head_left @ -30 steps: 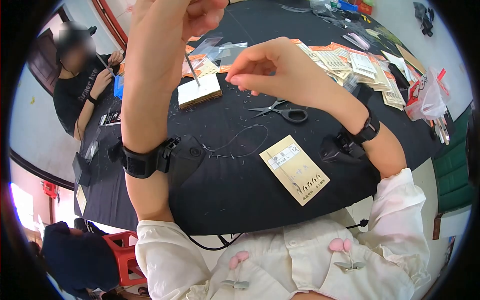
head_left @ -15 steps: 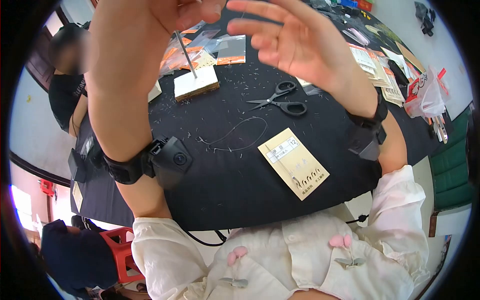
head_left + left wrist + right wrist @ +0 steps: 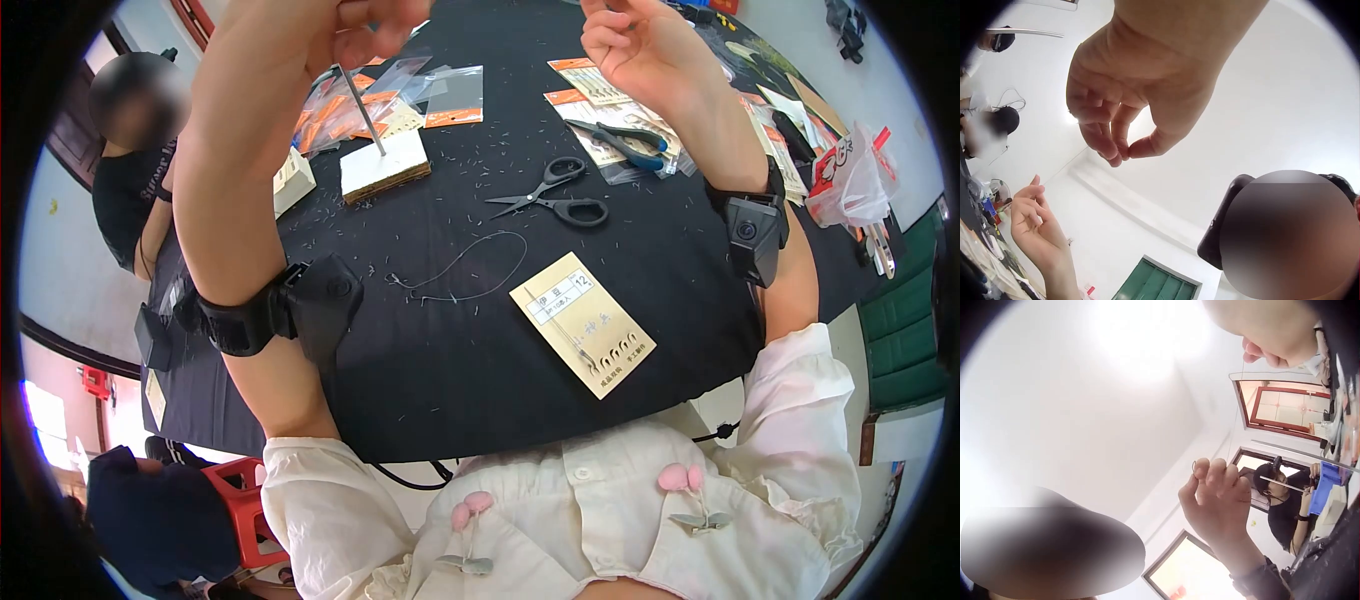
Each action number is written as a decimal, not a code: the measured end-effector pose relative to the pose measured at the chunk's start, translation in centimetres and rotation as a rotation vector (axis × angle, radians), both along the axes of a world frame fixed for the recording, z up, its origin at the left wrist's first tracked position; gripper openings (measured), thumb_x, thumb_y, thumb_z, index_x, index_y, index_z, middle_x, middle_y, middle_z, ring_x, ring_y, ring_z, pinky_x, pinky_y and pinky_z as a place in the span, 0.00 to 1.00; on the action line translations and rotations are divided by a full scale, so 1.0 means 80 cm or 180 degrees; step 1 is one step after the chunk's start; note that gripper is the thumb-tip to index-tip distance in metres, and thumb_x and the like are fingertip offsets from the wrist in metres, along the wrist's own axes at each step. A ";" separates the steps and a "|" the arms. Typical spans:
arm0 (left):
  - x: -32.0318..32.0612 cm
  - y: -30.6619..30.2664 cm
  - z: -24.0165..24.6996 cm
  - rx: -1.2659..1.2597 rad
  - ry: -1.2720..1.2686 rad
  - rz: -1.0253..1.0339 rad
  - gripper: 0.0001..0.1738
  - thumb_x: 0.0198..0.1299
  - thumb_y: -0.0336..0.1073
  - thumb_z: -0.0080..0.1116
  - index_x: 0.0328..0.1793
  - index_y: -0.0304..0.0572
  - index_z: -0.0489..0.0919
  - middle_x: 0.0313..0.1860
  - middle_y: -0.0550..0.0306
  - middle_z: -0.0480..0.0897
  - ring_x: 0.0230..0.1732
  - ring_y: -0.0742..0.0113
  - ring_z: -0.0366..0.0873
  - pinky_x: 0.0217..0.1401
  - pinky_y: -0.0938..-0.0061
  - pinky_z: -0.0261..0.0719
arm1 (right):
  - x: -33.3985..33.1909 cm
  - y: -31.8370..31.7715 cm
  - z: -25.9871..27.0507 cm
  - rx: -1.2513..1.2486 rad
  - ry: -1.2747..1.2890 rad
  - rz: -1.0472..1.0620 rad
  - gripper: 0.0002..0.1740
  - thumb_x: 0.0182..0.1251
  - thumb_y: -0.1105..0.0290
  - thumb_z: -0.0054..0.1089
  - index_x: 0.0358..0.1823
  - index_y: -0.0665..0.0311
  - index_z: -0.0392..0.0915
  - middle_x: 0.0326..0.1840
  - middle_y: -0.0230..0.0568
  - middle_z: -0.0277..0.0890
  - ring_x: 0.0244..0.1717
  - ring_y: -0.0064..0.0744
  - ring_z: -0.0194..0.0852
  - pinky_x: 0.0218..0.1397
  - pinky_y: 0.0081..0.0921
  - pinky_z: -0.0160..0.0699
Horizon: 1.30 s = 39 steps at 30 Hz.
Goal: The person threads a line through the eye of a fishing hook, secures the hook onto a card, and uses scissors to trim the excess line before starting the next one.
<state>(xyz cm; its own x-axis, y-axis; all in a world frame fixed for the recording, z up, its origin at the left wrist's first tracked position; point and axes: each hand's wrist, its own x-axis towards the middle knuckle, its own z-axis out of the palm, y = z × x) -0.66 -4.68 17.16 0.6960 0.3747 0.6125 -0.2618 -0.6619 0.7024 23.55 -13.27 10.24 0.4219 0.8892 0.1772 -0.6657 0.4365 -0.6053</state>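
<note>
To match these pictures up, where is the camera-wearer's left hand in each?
Head: left hand, top edge, left of centre.
Left wrist: left hand, upper middle.
Right wrist: left hand, lower right of centre.
Shared landmark: right hand; head top right, left wrist lower left, right wrist top right.

Tan card [image 3: 583, 325], black scissors [image 3: 540, 202], black tablecloth [image 3: 430, 375]

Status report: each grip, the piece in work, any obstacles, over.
Left grip: raised, pinching small hook. Right grip: raised, fingers bent, hold unclear. Possible snag: metal rod standing on white-topped block.
</note>
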 end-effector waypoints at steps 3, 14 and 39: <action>-0.002 0.014 0.000 -0.0034 0.0167 -0.0167 0.09 0.61 0.36 0.49 0.30 0.40 0.73 0.20 0.63 0.72 0.16 0.80 0.65 0.17 0.87 0.62 | 0.005 -0.003 0.005 0.0092 -0.0064 -0.0221 0.10 0.74 0.65 0.46 0.42 0.63 0.74 0.28 0.30 0.75 0.18 0.13 0.59 0.19 0.13 0.54; 0.003 0.029 -0.001 -0.0137 0.0127 -0.0279 0.09 0.63 0.35 0.49 0.31 0.40 0.73 0.19 0.64 0.71 0.16 0.82 0.65 0.16 0.89 0.62 | 0.012 -0.002 0.004 0.0077 -0.0135 -0.0022 0.08 0.73 0.68 0.46 0.42 0.62 0.74 0.25 0.29 0.76 0.16 0.13 0.60 0.19 0.13 0.54; -0.007 0.001 0.004 -0.0128 -0.0344 0.0030 0.10 0.63 0.40 0.49 0.33 0.42 0.71 0.21 0.65 0.70 0.19 0.81 0.64 0.22 0.87 0.61 | 0.011 -0.003 0.002 -0.0244 -0.0234 -0.0203 0.10 0.69 0.67 0.51 0.39 0.64 0.79 0.21 0.29 0.72 0.15 0.17 0.59 0.18 0.15 0.55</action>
<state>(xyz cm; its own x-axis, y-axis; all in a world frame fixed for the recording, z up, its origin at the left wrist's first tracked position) -1.20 -4.62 17.48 0.6230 0.4067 0.6682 -0.3314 -0.6365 0.6965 24.41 -13.49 10.41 0.4664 0.8731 0.1422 -0.5906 0.4270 -0.6847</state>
